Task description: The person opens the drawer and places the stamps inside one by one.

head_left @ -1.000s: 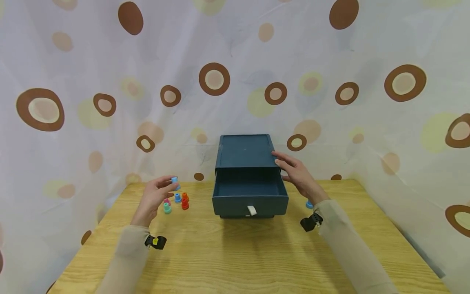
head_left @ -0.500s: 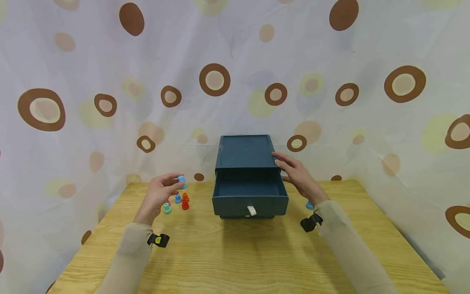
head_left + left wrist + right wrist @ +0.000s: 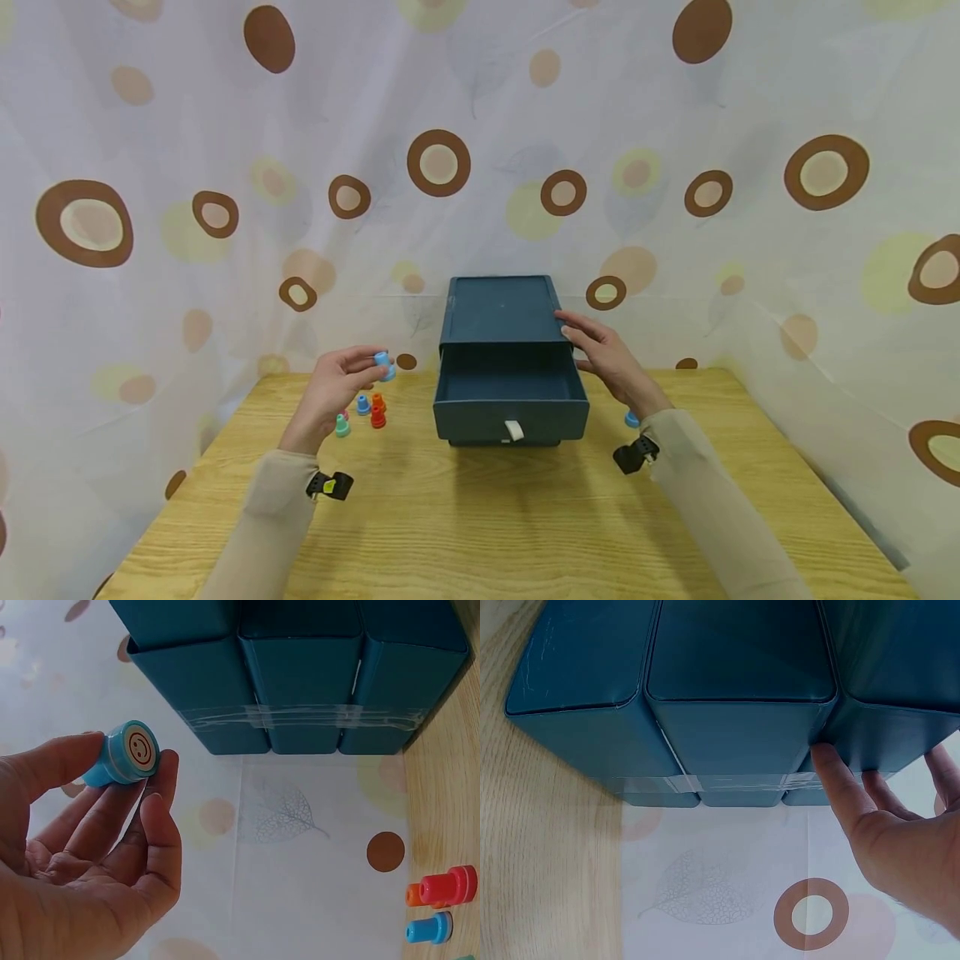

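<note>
My left hand (image 3: 337, 387) pinches a small light-blue toy stamp (image 3: 384, 367) between thumb and fingers, raised above the table left of the drawer unit. The left wrist view shows a smiley face on the end of the stamp (image 3: 124, 754). A dark-blue drawer unit (image 3: 502, 308) stands at the back of the table. Its top drawer (image 3: 512, 419), with a white pull tab, is pulled out, and its visible interior is bare. With fingers extended, my right hand (image 3: 611, 360) rests against the unit's right side and upper edge; in the right wrist view its fingertips touch the side wall (image 3: 735, 742).
Left of the unit, several stamps stand on the wooden table (image 3: 480, 525): red (image 3: 378, 417), orange (image 3: 378, 401), blue (image 3: 363, 405), mint green (image 3: 342, 426) and a partly hidden pink one. Another blue piece (image 3: 632, 419) lies beside my right wrist. A patterned curtain hangs behind.
My left hand has moved right and slightly up with the light-blue stamp, toward the drawer unit. The right hand and the open drawer have stayed in place.
</note>
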